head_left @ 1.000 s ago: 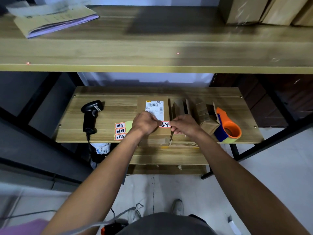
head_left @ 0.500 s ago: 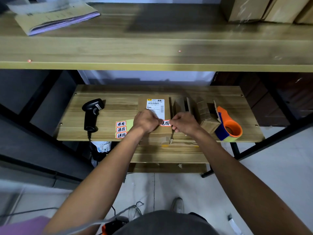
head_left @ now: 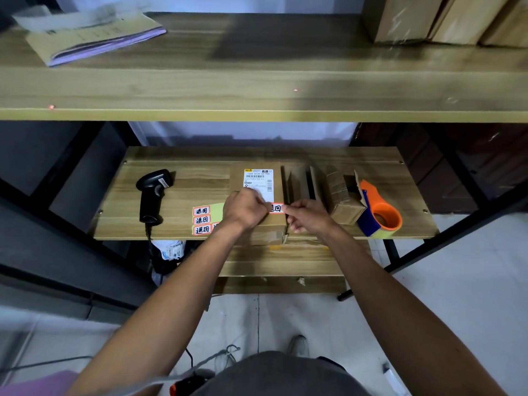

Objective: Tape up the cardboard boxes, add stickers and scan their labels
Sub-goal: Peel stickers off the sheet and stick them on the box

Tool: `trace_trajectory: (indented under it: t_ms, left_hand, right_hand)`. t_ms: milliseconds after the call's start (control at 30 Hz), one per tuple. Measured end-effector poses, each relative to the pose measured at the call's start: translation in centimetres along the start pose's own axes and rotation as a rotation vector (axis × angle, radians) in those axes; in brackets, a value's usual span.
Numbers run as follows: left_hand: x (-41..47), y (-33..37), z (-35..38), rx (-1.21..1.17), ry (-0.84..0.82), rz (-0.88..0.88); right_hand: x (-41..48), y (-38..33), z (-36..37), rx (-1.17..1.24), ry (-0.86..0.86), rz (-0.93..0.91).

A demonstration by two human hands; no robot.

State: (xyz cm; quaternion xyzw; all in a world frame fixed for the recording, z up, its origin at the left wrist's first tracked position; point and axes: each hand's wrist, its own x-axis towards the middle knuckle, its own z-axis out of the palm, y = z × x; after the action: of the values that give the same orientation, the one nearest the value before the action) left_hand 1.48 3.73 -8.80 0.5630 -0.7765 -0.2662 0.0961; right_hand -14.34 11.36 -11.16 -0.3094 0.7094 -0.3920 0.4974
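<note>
**While my left hand (head_left: 245,210) and right hand (head_left: 307,217) pinch one sticker (head_left: 276,208) over the cardboard box (head_left: 237,178)**

As I look down at the worktop (head_left: 185,178), the cardboard box lies flat at its middle with a white shipping label (head_left: 258,180) on top. My two hands meet over the near part of that box. Each has its fingers curled round one end of the small orange-edged sticker, which I hold at the near edge of the label. I cannot tell whether it is pressed down onto the cardboard.

Just left of the box lies the sticker sheet (head_left: 204,220), with more orange-edged stickers on it. Farther left of the box the black scanner (head_left: 153,195) lies on its side. Right of the box stand small cartons (head_left: 343,204), and beyond them the orange tape dispenser (head_left: 380,212). Above the box runs an upper shelf (head_left: 257,90) with papers (head_left: 94,38) at its left end.
</note>
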Motion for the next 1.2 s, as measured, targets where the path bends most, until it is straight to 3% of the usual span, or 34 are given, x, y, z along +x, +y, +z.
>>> trace_trajectory:
  t_ms: [267, 367, 567, 867, 1200]
  left_hand:
    - [-1.3, -1.3, 0.6, 0.182, 0.151, 0.112]
    - [-1.4, -3.3, 1.2, 0.237, 0.226, 0.229]
    - [-1.9, -5.9, 2.5, 0.098, 0.086, 0.284]
    - [-1.9, -5.6, 1.8, 0.162, -0.028, 0.257]
    - [-2.0, -5.3, 1.8, 0.125, -0.038, 0.223]
  right_hand:
    - [-0.4, 1.2, 0.0, 0.032, -0.052, -0.021]
    - [-0.4, 1.8, 0.3, 0.068, -0.041, -0.040]
    - [0.0, 2.1, 1.8, -0.054, 0.105, -0.044]
    - [0.5, 0.6, 3.9, -0.672, 0.269, -0.161]
    - [1.0, 0.6, 4.0, -0.699, 0.284, -0.131]
